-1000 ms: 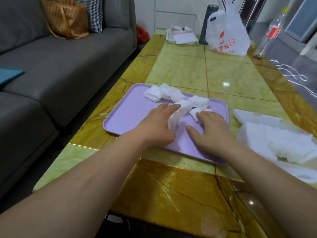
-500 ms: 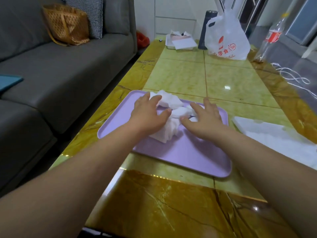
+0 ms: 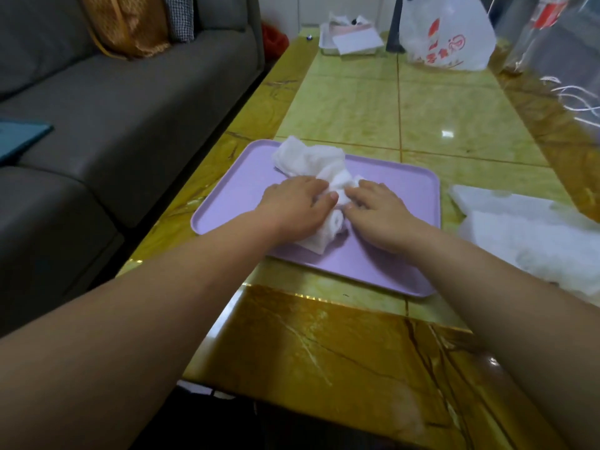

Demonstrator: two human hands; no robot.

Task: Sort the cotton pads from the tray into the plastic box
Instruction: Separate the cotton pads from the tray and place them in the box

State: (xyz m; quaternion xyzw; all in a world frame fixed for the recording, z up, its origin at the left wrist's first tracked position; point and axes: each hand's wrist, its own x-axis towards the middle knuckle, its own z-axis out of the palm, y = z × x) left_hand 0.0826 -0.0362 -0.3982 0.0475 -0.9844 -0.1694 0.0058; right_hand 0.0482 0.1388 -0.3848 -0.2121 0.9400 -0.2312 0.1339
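While cotton pads (image 3: pixel 310 159) lie heaped mid-frame on purple tray (image 3: pixel 373 266) on desk (image 3: pixel 341 352), left hand (image 3: pixel 293 207) fingers curl round heap from left, right hand (image 3: pixel 378 214) fingers clamp it from right.

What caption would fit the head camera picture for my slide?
Left hand and right hand hold a heap of white cotton pads on a purple tray on a yellow table.

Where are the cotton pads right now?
In the head view, centre, the cotton pads lie bunched on the purple tray, between the left hand and right hand, both gripping them.
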